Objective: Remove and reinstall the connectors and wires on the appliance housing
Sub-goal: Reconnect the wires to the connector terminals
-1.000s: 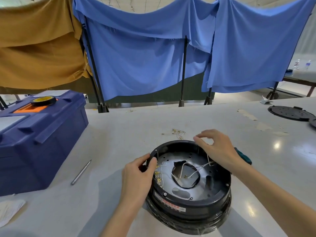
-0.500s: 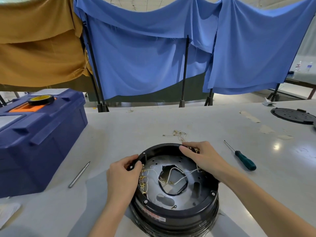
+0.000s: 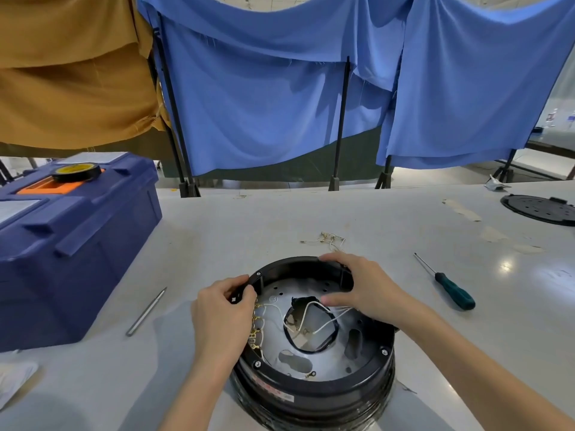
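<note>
A round black appliance housing [image 3: 314, 390] lies open side up on the table in front of me, with a silver metal plate inside. White wires [image 3: 306, 315] run from a black-rimmed centre hole to brass connectors [image 3: 255, 332] along the left inner wall. My left hand [image 3: 222, 318] grips the housing's left rim, fingers curled over a black tab. My right hand [image 3: 361, 287] grips the far right rim, fingers over the edge and thumb inside above the wires. A loose bundle of wires with brass terminals [image 3: 328, 239] lies on the table behind the housing.
A green-handled screwdriver [image 3: 451, 289] lies to the right. A metal rod [image 3: 146, 312] lies to the left, beside a blue toolbox [image 3: 62, 250] carrying a tape roll [image 3: 76, 172]. A black round cover [image 3: 541, 208] sits far right. Blue and tan cloths hang behind.
My right hand came down from above the back rim, where it was pinching a wire, and now grips the rim. The housing sits turned a little from before. The view shifted.
</note>
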`<state>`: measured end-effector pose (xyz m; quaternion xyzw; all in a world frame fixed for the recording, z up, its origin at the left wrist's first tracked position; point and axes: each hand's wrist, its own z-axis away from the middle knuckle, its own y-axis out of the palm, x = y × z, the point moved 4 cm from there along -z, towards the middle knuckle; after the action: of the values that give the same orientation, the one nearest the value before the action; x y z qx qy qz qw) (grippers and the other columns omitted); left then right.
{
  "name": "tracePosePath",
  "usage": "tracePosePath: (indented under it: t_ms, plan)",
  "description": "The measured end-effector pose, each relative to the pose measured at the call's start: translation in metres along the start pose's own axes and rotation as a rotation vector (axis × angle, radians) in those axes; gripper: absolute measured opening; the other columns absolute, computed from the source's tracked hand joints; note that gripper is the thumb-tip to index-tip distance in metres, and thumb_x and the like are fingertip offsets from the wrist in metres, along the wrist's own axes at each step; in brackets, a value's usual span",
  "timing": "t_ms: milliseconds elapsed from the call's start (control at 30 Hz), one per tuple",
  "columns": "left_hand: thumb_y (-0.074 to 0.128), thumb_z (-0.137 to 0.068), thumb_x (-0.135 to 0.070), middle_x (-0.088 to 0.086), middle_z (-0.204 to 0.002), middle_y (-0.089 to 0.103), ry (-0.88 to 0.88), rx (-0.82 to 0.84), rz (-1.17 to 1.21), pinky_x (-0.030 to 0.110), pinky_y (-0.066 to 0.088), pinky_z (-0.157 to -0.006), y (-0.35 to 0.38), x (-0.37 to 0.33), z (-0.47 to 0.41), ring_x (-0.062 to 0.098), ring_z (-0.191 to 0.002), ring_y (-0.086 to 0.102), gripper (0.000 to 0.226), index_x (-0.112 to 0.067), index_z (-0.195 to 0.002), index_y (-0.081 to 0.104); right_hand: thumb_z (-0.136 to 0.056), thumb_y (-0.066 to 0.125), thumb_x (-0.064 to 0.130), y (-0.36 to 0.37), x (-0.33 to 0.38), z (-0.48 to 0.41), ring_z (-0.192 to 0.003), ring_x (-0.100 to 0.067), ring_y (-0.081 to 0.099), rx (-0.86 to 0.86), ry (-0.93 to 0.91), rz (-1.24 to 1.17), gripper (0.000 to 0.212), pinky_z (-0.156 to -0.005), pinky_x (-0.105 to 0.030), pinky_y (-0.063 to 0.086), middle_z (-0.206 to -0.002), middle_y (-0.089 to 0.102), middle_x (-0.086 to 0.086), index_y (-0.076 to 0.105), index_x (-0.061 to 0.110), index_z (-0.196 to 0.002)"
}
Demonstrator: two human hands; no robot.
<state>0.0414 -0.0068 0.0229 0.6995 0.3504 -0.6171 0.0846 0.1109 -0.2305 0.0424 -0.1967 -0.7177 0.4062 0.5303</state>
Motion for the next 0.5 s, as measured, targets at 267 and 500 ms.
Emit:
tracePosePath:
  t_ms: [267, 500]
  plan:
    - [0.069, -0.079, -0.016, -0.014, -0.08, 0.07, -0.021, 0.016, -0.023, 0.028, 0.051, -0.08, -0.002, -0.001, -0.001, 0.008, -0.083, 0.067, 0.016, -0.024, -0.091, 0.076, -0.082, 0.071, 0.049, 0.004, -0.009, -0.007, -0.133, -0.016, 0.041, 0.073, 0.011, 0.022, 0.078, -0.103, -0.029, 0.036, -0.144, 0.046, 0.005, 0.031, 0.034, -0.147]
    - [0.077, -0.077, -0.021, -0.014, -0.076, 0.073, -0.034, 0.127, 0.036, 0.016, 0.048, -0.074, 0.001, -0.006, -0.019, -0.005, -0.077, 0.066, 0.021, -0.026, -0.097, 0.075, -0.098, 0.053, 0.035, -0.016, -0.027, -0.008, -0.095, -0.008, 0.066, -0.102, 0.164, -0.407, 0.025, -0.082, -0.022, 0.049, -0.101, 0.074, 0.005, 0.064, 0.029, -0.12]
